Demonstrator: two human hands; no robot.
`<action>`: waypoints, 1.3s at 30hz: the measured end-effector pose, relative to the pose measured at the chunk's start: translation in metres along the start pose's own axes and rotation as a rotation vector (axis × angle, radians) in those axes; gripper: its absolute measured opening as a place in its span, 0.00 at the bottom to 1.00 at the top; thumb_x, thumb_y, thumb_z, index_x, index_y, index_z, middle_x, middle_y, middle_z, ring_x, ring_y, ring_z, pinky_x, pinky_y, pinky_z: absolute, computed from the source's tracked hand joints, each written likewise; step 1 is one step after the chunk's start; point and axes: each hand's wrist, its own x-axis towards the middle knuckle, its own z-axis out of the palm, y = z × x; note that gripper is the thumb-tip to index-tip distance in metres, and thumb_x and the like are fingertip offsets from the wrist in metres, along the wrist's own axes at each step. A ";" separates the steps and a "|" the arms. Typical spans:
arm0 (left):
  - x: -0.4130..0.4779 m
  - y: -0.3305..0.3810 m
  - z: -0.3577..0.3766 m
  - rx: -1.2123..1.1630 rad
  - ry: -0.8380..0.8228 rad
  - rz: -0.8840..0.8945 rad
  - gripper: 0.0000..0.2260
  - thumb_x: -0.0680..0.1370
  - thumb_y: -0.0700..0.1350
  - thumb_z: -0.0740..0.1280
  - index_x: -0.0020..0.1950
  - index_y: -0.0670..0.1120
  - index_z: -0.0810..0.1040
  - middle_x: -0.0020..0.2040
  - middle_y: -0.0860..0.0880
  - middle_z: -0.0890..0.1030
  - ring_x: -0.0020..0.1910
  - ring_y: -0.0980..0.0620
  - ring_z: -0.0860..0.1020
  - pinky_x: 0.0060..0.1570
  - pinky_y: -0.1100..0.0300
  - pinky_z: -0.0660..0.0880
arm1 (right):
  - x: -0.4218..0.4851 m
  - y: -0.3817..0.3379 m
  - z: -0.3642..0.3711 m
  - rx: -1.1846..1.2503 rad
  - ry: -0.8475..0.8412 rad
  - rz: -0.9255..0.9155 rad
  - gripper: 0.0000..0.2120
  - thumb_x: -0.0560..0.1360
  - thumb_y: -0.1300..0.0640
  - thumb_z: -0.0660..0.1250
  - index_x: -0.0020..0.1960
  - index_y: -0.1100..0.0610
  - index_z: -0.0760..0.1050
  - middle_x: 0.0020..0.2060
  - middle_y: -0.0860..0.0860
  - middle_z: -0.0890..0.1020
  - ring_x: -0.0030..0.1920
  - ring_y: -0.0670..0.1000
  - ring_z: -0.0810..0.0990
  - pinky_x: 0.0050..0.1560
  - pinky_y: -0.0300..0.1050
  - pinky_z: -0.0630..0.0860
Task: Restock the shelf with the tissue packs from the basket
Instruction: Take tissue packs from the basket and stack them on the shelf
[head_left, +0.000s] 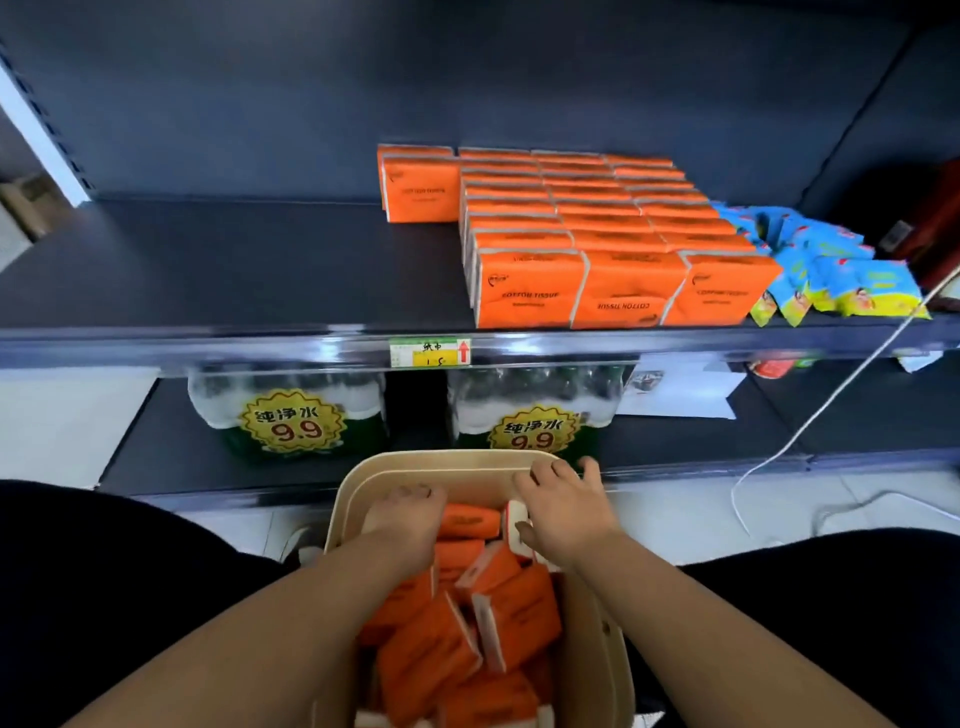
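Our left hand (408, 514) is reaching palm-down into the far left of the basket (447, 460), its fingers bending over an orange pack (470, 521). The fingertips are hiding below the knuckles, so we cannot tell whether it is gripping anything. Our right hand (563, 512) is lying at the far right corner, its fingers curling over the basket's rim and its thumb touching the white end of an upright pack (515, 519). Whether it is pinching that pack we cannot tell.

Beneath both wrists, the loose tissue packs (514, 608) are lying jumbled and tilted, filling the basket. Beyond the basket, the upper shelf (234, 270) is carrying the stocked packs (597, 244) in three rows running front to back, with two more standing at the back left. Blue-and-yellow packets (831, 270) are lying just beside the rows on the right. A price label (430, 352) is sitting on the shelf edge, bottled-water bundles (291, 415) are standing on the level below, and a white cord (831, 405) is hanging at the right.
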 end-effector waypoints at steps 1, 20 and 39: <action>0.002 0.000 0.005 -0.008 -0.014 -0.004 0.26 0.76 0.43 0.66 0.72 0.47 0.62 0.69 0.45 0.70 0.67 0.43 0.70 0.62 0.49 0.71 | 0.001 0.000 0.007 0.020 -0.010 0.010 0.20 0.78 0.47 0.59 0.68 0.52 0.64 0.65 0.53 0.71 0.67 0.58 0.68 0.68 0.64 0.53; 0.014 0.034 0.074 -0.174 -0.085 0.068 0.25 0.76 0.46 0.66 0.72 0.51 0.63 0.72 0.48 0.68 0.71 0.43 0.64 0.71 0.46 0.57 | 0.005 -0.012 0.080 0.076 -0.343 0.011 0.20 0.82 0.59 0.50 0.73 0.53 0.60 0.69 0.56 0.67 0.70 0.59 0.61 0.70 0.66 0.52; 0.041 0.045 0.094 -0.319 -0.208 0.054 0.26 0.73 0.56 0.67 0.68 0.51 0.66 0.68 0.48 0.71 0.68 0.47 0.68 0.63 0.48 0.61 | 0.003 -0.016 0.099 0.152 -0.537 -0.049 0.22 0.80 0.57 0.55 0.74 0.51 0.59 0.72 0.52 0.65 0.75 0.58 0.56 0.72 0.66 0.48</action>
